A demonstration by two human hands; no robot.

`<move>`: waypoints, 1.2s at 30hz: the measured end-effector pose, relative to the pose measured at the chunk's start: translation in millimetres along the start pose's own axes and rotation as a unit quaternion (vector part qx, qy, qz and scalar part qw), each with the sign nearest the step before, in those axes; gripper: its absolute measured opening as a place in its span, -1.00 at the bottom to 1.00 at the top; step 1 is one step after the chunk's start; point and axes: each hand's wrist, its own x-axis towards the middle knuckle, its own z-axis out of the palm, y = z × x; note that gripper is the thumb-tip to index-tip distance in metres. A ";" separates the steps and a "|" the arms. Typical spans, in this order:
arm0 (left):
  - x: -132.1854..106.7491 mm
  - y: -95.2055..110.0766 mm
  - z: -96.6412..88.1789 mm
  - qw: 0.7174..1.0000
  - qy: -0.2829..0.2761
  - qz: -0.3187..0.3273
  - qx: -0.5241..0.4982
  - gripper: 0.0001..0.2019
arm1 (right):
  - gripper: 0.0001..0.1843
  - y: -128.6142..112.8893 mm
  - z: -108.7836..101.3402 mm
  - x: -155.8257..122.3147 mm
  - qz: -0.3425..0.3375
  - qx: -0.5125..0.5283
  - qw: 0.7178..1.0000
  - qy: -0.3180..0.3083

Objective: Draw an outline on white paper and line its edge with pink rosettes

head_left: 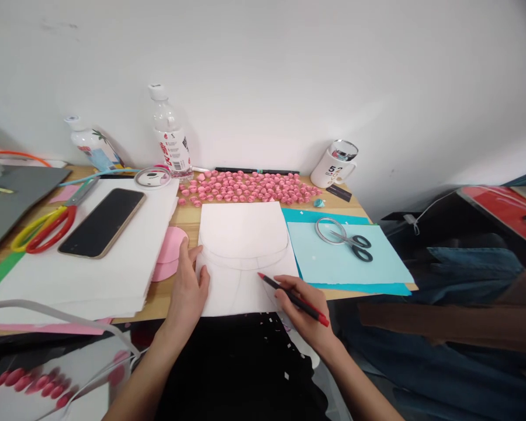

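Observation:
A white sheet of paper lies in front of me, with faint curved pencil lines across its lower half. My right hand is closed around a black pen with a red tip and red end; its point is at the drawn lines, though I cannot tell if it touches the paper. At the sheet's left edge rests my left hand, fingers apart and holding nothing. Beside that hand lie pink paper circles, partly covered by the fingers.
Many pink paper rolls line the back near a water bottle and a mug. Blue sheets with small scissors lie right. A phone and red-yellow scissors lie on white paper at left.

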 end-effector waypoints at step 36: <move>-1.8 1.1 -17.1 0.982 0.073 -0.110 -0.139 -0.43 | -0.71 10.2 -8.2 -4.0 0.120 -0.015 0.983 0.140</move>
